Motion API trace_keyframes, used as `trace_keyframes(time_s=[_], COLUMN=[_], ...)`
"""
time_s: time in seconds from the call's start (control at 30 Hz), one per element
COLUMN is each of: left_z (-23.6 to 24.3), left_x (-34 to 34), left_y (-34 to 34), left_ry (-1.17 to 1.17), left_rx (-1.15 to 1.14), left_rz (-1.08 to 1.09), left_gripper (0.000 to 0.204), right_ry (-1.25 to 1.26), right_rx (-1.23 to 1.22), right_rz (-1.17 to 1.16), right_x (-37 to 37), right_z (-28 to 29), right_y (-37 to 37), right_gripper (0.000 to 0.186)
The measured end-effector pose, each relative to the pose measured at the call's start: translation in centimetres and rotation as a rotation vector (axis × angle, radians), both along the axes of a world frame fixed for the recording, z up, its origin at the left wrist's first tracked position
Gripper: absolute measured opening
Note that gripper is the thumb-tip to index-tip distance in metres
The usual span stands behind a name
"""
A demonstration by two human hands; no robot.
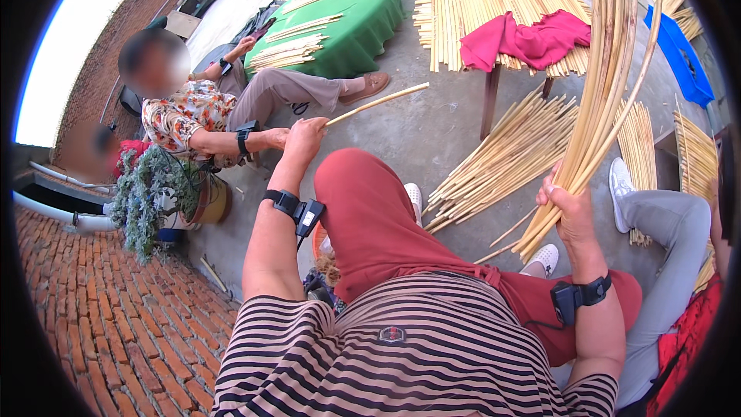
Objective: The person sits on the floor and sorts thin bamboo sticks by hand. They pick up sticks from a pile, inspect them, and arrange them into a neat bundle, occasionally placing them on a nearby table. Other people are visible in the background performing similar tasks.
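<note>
My left hand (307,137) is closed round one end of a single pale yellow stick (378,103), held out over my left knee and pointing right. A co-worker's hand (275,138) is right beside my left hand; I cannot tell whether they touch. My right hand (570,207) grips the lower part of a bundle of long, thin yellow sticks (602,85). The bundle stands nearly upright and fans out toward the top. Below it, a loose pile of similar sticks (505,158) lies on the concrete floor.
A seated co-worker (189,120) is at my left, beside a green-covered table (370,11) with sticks on it. Ahead, more sticks and a magenta cloth (525,40) cover another table. A potted plant (143,193), a brick wall (116,324) and a blue tray (683,58) stand around. Another person's leg (668,224) is at right.
</note>
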State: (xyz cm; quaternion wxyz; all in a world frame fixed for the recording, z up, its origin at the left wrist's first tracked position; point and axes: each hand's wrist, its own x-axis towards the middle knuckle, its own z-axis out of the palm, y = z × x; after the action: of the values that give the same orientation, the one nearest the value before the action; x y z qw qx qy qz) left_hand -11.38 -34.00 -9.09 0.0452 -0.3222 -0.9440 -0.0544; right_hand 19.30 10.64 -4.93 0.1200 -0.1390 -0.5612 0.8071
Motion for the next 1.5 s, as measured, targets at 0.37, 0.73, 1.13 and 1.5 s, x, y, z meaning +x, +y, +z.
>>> trace_keyframes(time_s=[0.37, 0.73, 1.13, 1.5], left_z=[11.4, 12.0, 4.3, 0.7], left_x=[1.9, 8.3, 19.9, 23.0], left_y=[7.7, 18.5, 29.0, 33.3], left_ry=[-0.745, -1.326, -1.265, -1.548], left_rx=[1.064, 1.16, 0.917, 0.832], left_rz=[-0.075, -0.32, -0.454, -0.234], left_gripper=[0.018, 0.025, 0.017, 0.025], right_ry=[-0.065, -0.082, 0.07, 0.062], right_rx=[0.074, 0.119, 0.311, -0.234], right_rz=[-0.011, 0.018, -0.163, -0.452], right_x=[-0.1, -0.1, 2.6, 3.4], right_z=[-1.0, -0.1, 1.5, 2.4], right_y=[-0.2, -0.9, 1.9, 8.6], right_gripper=[0.029, 0.024, 0.022, 0.016])
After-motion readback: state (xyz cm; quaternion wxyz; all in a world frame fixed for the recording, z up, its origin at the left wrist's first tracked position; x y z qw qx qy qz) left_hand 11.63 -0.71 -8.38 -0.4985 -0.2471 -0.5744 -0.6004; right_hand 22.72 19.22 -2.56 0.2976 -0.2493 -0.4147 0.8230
